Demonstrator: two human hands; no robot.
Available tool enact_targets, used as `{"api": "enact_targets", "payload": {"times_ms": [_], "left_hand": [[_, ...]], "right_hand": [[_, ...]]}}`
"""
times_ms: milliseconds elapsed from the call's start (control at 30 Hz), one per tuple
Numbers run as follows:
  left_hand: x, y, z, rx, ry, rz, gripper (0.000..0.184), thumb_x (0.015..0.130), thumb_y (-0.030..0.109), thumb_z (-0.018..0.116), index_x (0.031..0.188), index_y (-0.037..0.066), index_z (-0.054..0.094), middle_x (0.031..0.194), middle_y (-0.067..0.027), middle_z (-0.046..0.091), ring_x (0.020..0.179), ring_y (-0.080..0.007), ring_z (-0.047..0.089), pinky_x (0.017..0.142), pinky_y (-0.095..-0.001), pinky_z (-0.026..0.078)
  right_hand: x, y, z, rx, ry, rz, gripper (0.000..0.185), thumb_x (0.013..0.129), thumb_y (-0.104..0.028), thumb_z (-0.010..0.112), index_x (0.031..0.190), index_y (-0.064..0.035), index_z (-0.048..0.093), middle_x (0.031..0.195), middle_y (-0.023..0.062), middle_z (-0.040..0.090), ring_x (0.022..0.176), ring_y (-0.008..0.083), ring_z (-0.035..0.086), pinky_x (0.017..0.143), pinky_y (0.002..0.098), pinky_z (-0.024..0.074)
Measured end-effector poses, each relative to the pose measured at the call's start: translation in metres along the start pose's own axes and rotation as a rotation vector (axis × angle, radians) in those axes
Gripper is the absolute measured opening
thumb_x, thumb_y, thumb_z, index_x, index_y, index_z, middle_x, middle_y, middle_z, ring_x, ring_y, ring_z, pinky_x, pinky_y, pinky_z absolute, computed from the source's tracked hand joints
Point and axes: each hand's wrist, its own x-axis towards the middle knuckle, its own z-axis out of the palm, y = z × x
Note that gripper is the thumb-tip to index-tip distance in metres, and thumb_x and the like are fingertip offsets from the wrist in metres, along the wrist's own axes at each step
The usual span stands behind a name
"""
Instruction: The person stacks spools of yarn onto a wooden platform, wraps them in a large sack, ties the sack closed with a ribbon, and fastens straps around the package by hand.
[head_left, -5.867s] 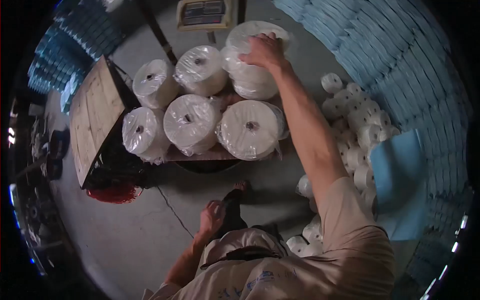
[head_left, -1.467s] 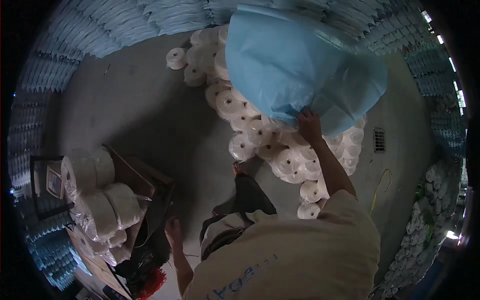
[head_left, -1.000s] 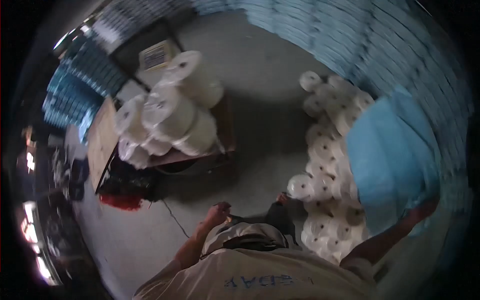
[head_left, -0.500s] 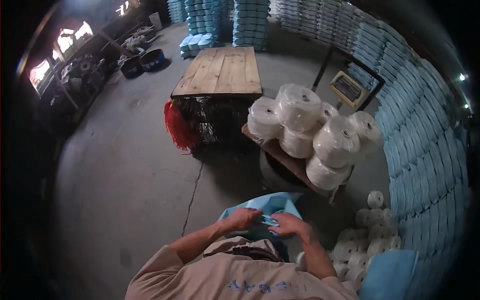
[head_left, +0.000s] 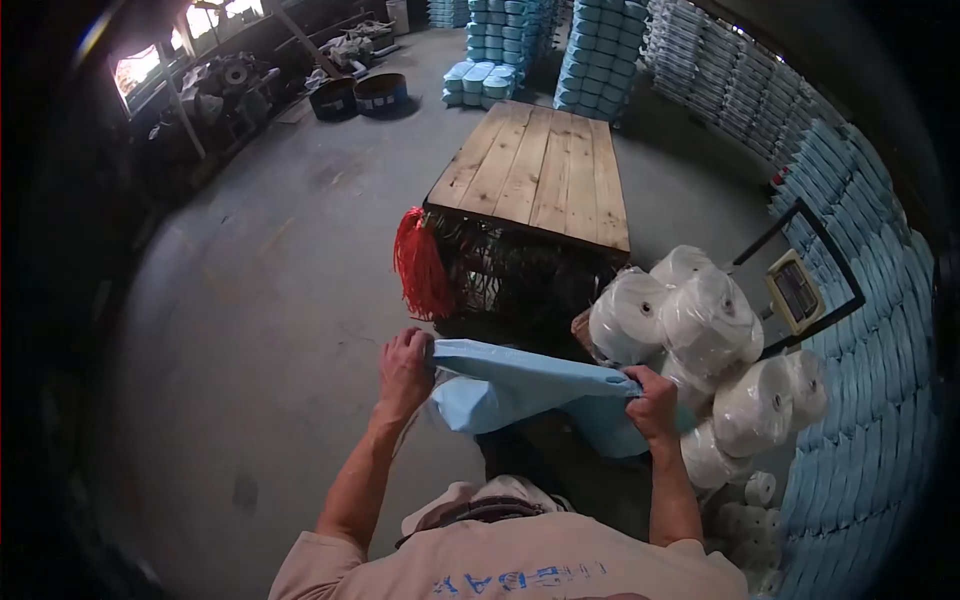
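A light blue plastic bag (head_left: pixel 520 385) stretches between my two hands in front of my body. My left hand (head_left: pixel 407 368) grips one end of its upper edge. The opposite end is in the closed fingers of my right hand (head_left: pixel 652 402). Its lower part hangs loose, with a fold drooping near my left hand. Just past my right hand, several white plastic-wrapped twine spools (head_left: pixel 715 320) are stacked on a platform. The platform is mostly hidden by the spools.
A wooden-topped table (head_left: pixel 540 170) stands ahead, with red strands (head_left: pixel 420 265) hanging at its left corner. A scale display (head_left: pixel 795 290) on a black frame rises behind the spools. Blue bundles (head_left: pixel 850 400) are piled along the right. Small white spools (head_left: pixel 748 530) lie low at right.
My hands have moved apart and forward, pulling the bunched bag out wide between them. The camera view has turned, so the table and spools now appear further right and the table closer.
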Motion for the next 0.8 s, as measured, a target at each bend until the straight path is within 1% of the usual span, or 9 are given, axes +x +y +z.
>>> {"api": "enact_targets", "payload": {"times_ms": [100,267,367,467,600,667,700,767,800], "left_hand": [[0.056,-0.077,0.026,-0.28,-0.415,-0.304,0.03,0.08,0.0,0.062,0.109,0.003,0.072,0.101,-0.0209,0.072,0.099,-0.0398,0.07,0.085,-0.0478,0.055],[0.165,-0.107,-0.008,-0.164,-0.266,-0.311,0.029,0.082,0.0,0.059,0.108,0.001,0.071,0.092,-0.0239,0.071,0.092,-0.0412,0.071,0.082,-0.0486,0.056],[0.226,-0.129,-0.013,0.08,0.083,-0.006,0.028,0.08,-0.005,0.062,0.105,0.006,0.069,0.09,-0.0213,0.072,0.09,-0.0414,0.071,0.076,-0.0511,0.055],[0.264,-0.166,-0.01,0.097,-0.12,-0.27,0.028,0.08,-0.006,0.061,0.103,0.006,0.069,0.097,-0.0215,0.072,0.095,-0.0404,0.069,0.08,-0.0459,0.055],[0.389,-0.208,-0.03,-0.56,-0.818,-0.427,0.029,0.09,0.018,0.074,0.112,0.001,0.069,0.097,-0.009,0.072,0.096,-0.0208,0.065,0.088,-0.0371,0.051],[0.503,-0.214,-0.032,-0.176,-1.111,0.002,0.052,0.089,0.035,0.082,0.128,0.004,0.066,0.109,-0.0086,0.072,0.101,-0.0213,0.066,0.095,-0.0392,0.053],[0.568,-0.205,-0.032,0.198,-1.14,0.249,0.058,0.088,0.04,0.084,0.132,0.006,0.066,0.115,-0.0114,0.073,0.104,-0.0256,0.068,0.099,-0.0421,0.054],[0.718,-0.23,-0.016,0.604,-0.642,0.429,0.034,0.101,0.025,0.068,0.131,0.011,0.067,0.115,-0.0134,0.071,0.104,-0.03,0.069,0.092,-0.0466,0.056],[0.802,-0.25,-0.018,0.601,0.02,0.502,0.023,0.105,0.021,0.059,0.122,0.009,0.068,0.105,-0.0126,0.07,0.094,-0.0315,0.069,0.086,-0.0459,0.057]], "right_hand": [[0.072,0.002,0.022,0.014,-0.049,-0.072,0.029,0.071,-0.008,0.063,0.098,-0.0084,0.073,0.09,0.0142,0.074,0.085,0.0403,0.072,0.074,0.0469,0.0583],[0.187,0.057,0.037,-0.202,-0.161,-0.153,0.024,0.072,-0.009,0.066,0.094,-0.0092,0.073,0.088,0.013,0.073,0.085,0.0367,0.072,0.073,0.0438,0.0581],[0.243,0.067,0.052,-0.156,-0.042,-0.097,0.024,0.072,-0.005,0.064,0.095,-0.0076,0.072,0.089,0.0148,0.073,0.084,0.0361,0.071,0.073,0.0429,0.0578],[0.287,0.054,0.047,-0.025,-0.031,0.068,0.026,0.072,-0.004,0.065,0.098,-0.0052,0.071,0.087,0.0168,0.072,0.08,0.037,0.072,0.073,0.0421,0.0577],[0.393,0.016,-0.006,0.05,-0.809,-0.002,0.027,0.073,-0.013,0.076,0.099,-0.0054,0.072,0.084,0.0179,0.072,0.081,0.0364,0.073,0.076,0.0423,0.0578],[0.478,0.068,-0.004,-0.223,-1.21,-0.236,0.022,0.076,-0.017,0.079,0.096,-0.0069,0.076,0.085,0.0175,0.073,0.083,0.0353,0.073,0.078,0.0448,0.0576],[0.541,0.046,-0.019,-0.486,-0.994,-0.018,0.015,0.081,-0.019,0.077,0.091,-0.009,0.076,0.087,0.0164,0.074,0.085,0.0358,0.073,0.077,0.0461,0.0576],[0.663,0.074,-0.055,-0.781,0.131,-0.529,0.01,0.094,-0.013,0.06,0.096,-0.008,0.068,0.086,0.0151,0.07,0.073,0.0345,0.066,0.071,0.0431,0.057],[0.701,0.065,-0.079,-0.856,0.414,-0.479,0.011,0.094,-0.014,0.06,0.096,-0.0067,0.068,0.087,0.0161,0.07,0.076,0.0351,0.066,0.074,0.044,0.0569]]}}
